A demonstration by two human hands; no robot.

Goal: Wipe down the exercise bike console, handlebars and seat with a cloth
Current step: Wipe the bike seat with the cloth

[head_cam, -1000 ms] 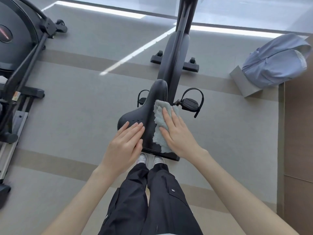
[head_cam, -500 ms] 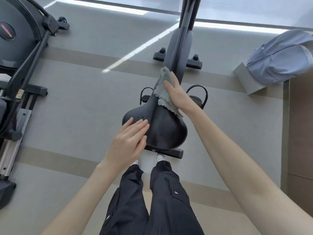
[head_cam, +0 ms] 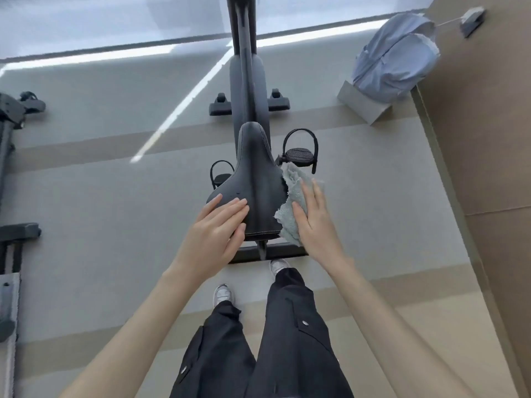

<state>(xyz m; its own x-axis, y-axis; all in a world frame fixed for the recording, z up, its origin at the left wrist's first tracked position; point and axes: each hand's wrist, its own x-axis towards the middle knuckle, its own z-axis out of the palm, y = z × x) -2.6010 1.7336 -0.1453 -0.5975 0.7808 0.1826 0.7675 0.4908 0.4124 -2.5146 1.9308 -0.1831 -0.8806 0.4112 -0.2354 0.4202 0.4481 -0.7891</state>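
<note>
The black exercise bike seat is in the middle of the view, with the bike frame running away from me. My left hand lies flat on the seat's rear left part, fingers together. My right hand presses a pale green cloth against the seat's right rear side. The console and handlebars are out of view.
Bike pedals stick out on both sides below the seat. A blue backpack leans at the far right beside a brown wall panel. Another black exercise machine stands at the left edge. My legs and shoes are behind the bike's rear foot.
My right hand has drawn the cloth back from the seat's nose to its right rear side. My left hand has stayed on the seat. The view has shifted to the right.
</note>
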